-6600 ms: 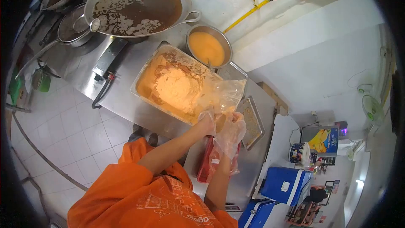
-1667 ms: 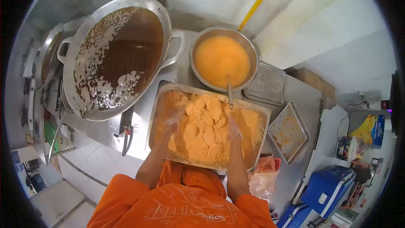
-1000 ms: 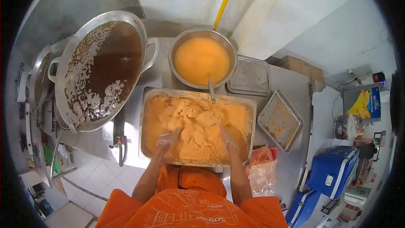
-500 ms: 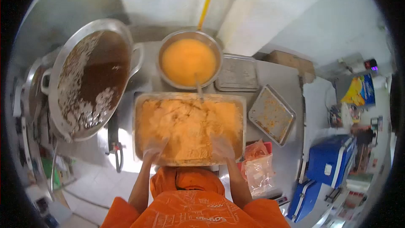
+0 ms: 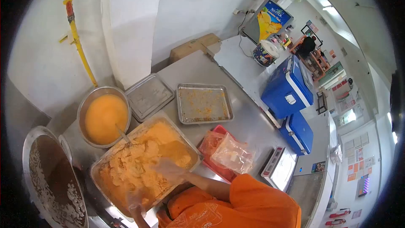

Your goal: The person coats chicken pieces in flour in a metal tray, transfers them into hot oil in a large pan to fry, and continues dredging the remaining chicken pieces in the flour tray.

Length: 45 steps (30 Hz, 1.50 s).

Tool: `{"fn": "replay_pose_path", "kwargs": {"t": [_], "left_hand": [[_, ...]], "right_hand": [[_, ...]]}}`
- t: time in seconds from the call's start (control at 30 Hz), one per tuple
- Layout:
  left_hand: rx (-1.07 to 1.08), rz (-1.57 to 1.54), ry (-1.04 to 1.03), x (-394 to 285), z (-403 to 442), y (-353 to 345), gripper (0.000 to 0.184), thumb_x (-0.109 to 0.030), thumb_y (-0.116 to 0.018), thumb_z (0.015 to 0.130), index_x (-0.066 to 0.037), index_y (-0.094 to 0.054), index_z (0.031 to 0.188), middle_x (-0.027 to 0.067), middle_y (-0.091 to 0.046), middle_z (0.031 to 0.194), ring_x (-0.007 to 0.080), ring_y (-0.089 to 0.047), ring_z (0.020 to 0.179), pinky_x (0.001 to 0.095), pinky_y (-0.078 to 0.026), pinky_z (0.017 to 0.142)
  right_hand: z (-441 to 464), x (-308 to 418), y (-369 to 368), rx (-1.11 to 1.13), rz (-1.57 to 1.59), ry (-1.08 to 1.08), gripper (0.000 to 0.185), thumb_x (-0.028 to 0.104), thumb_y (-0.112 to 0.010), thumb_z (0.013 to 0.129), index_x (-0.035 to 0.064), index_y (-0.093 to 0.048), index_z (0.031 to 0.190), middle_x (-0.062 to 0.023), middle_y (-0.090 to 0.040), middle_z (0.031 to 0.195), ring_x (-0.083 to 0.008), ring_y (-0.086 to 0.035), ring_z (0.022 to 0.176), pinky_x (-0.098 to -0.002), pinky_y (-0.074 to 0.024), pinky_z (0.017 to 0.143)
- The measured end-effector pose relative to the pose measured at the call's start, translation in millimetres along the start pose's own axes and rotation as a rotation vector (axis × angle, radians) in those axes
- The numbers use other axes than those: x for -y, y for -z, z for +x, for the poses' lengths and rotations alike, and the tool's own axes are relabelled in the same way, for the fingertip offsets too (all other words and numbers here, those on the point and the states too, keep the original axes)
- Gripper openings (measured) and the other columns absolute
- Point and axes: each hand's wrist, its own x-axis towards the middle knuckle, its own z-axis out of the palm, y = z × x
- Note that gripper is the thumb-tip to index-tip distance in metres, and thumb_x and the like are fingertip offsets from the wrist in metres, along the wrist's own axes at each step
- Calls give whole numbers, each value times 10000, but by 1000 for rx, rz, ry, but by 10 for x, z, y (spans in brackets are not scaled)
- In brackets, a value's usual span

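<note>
A deep metal tray (image 5: 98, 176) holds clumpy orange breading mix (image 5: 126, 164), heaped and uneven. My right hand (image 5: 171, 171), in a clear glove, is over the mix at the tray's right part, its fingers stretched out and slightly blurred. Near the tray's front left edge is my left hand (image 5: 136, 204), also in a clear glove. Motion blur hides how its fingers are set. A metal handle (image 5: 123, 135) leans from a bowl of orange batter (image 5: 106, 113) over the tray's back rim. What lies under the mix is hidden.
A large pot (image 5: 55, 177) of dark oil stands at left. Behind the mix lie a flat metal lid (image 5: 149, 96) and a crumb-strewn shallow tray (image 5: 204, 103). Plastic bags (image 5: 234, 154) rest in a red tray near a scale (image 5: 280, 164). Blue coolers (image 5: 289, 88) stand farther right.
My view has swung to the right and tilted. The mix has turned more lumpy, with a hollow at its right. Both hands have shifted within the tray area.
</note>
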Motion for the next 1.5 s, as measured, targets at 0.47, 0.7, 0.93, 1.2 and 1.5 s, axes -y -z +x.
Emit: {"fn": "replay_pose_path", "kwargs": {"t": [0.47, 0.7, 0.93, 1.2, 1.5], "left_hand": [[-41, -227, -304, 1531, 980, -775, 547, -306, -509, 1050, -58, -427, 1531, 164, -478, 1525, 310, -507, 1334, 403, -435, 1081], [-212, -44, 94, 801, 58, -50, 506, -305, -511, 1058, -90, -453, 1513, 142, -465, 1537, 275, -496, 1334, 396, -425, 1071], [-97, 64, 106, 60, 297, 6, 467, -277, -515, 1049, -144, -483, 1496, 125, -521, 1480, 241, -530, 1275, 384, -438, 1044], [-136, 413, -213, 109, 818, -344, 386, -265, -563, 1015, -226, -582, 1399, 88, -649, 1301, 206, -609, 1103, 365, -486, 923], [-175, -124, 248, 53, -58, 264, 450, -350, -649, 945, -124, -592, 1330, 131, -673, 1184, 225, -636, 1011, 372, -505, 850]], "right_hand": [[532, -405, -717, -206, 467, 75, 251, 206, -624, 889, 32, -647, 1068, -168, -698, 909, -324, -674, 941, -451, -509, 762], [438, -639, 38, -355, -469, 68, 209, 166, -628, 812, 9, -674, 943, -151, -653, 770, -347, -641, 742, -520, -483, 712], [820, -712, -191, -96, 468, -340, 320, 235, -627, 886, -13, -624, 1087, -171, -657, 856, -336, -638, 818, -494, -490, 767], [533, -355, -107, -7, 322, -243, 456, 315, -626, 970, -38, -567, 1253, -193, -660, 955, -323, -634, 905, -464, -498, 830], [965, -607, 200, -175, 422, -451, 500, 376, -634, 978, -64, -553, 1202, -160, -623, 989, -240, -570, 866, -378, -500, 808]]}}
